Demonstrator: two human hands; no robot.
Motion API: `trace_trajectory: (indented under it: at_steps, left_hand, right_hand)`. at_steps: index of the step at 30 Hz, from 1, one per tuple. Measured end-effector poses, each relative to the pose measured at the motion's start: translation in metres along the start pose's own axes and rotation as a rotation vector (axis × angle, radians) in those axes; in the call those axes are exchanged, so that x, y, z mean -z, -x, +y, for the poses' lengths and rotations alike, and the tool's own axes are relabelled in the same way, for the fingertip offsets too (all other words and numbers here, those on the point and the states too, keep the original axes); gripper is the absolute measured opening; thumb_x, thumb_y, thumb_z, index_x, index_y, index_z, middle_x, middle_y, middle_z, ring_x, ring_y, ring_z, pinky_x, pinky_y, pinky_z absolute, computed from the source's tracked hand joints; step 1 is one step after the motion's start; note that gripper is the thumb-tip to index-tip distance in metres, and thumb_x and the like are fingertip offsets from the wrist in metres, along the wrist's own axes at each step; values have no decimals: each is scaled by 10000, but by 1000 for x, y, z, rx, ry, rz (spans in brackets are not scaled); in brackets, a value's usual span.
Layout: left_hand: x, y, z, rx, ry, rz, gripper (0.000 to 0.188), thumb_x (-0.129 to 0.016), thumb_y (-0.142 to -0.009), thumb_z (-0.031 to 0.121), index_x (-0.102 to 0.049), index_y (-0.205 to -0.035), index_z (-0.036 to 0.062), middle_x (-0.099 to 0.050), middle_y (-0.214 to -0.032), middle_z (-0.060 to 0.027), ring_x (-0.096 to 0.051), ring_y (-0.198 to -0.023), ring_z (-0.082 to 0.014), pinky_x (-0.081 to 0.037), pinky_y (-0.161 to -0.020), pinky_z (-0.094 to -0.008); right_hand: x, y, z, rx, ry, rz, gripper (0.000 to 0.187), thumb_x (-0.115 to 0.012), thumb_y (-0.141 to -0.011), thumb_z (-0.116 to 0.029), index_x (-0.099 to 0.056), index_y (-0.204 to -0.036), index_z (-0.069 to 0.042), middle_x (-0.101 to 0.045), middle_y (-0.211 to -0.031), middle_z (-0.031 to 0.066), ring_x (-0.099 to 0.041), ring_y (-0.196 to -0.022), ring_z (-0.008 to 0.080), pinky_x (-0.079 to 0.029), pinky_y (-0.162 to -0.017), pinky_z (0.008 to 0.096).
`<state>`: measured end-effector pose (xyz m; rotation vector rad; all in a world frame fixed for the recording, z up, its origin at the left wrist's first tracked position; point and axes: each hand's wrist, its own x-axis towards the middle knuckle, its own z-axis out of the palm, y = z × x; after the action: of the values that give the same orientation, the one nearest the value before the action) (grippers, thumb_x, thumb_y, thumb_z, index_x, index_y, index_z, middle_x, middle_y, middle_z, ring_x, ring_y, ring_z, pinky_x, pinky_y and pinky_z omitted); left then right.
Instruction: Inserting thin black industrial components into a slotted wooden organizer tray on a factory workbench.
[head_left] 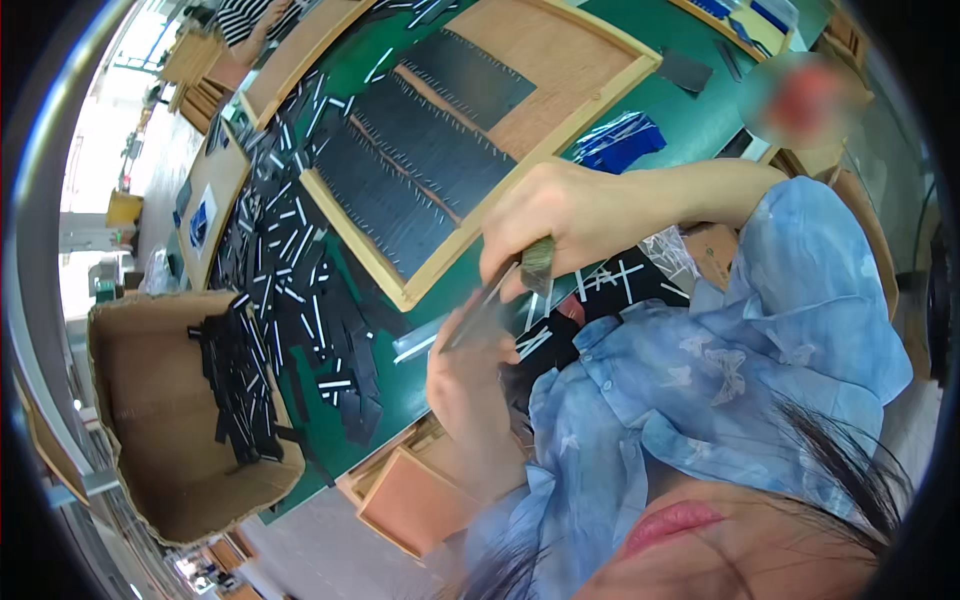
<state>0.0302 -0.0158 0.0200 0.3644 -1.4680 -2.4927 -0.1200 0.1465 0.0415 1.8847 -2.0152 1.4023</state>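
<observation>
In front of my blue-sleeved body, my two hands are close together. My right hand [545, 215] is closed, with a small olive-green handle-like piece [538, 266] showing under its fingers; its kind is unclear. Just below it, my left hand [468, 375] is smeared by motion, its fingers bent around a thin dark strip [484, 308]. The strip's upper end reaches the right hand's fingertips. Beyond them lies a wooden-framed tray [570, 105], holding dark sheets [415, 165] with rows of thin pins or wires along their edges.
Loose black strips and white sticks [290, 240] cover the green table [400, 385]. A cardboard box [150, 400] with black strips stands at the left. A blue container [622, 142] of thin white pieces sits beyond my right forearm. Another person's striped sleeve [240, 25] shows at the top left.
</observation>
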Motion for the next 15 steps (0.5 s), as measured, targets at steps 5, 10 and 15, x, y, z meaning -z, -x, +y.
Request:
trace_trajectory:
  at_steps: [5,10,15]
  left_hand:
    - [-17,-1,1,-59,-395,185,288,-500,-946,164,-539,-1150,-35,-638,-816,-91,-570,-666,-102,-452,-589,-202]
    - [-22,-19,-16,8,-262,26,292,-491,-954,166,-547,-1156,-37,-646,-824,-99,-589,-663,-110,-471,-598,-217]
    - [-10,-26,-12,8,-182,218,301,-505,-948,196,-578,-1107,-49,-643,-780,-111,-567,-598,-107,-448,-547,-208]
  right_hand:
    - [10,5,-3,-108,206,51,384,-765,-667,-260,-570,-955,-97,-598,-864,46,-571,-792,260,-432,-655,348]
    - [-8,3,17,234,609,123,344,-706,-696,-235,-519,-949,-99,-500,-858,42,-497,-767,246,-396,-667,355]
    - [3,26,-2,333,555,-142,195,-577,-733,-261,-490,-813,-106,-465,-776,33,-495,-764,206,-407,-668,343]
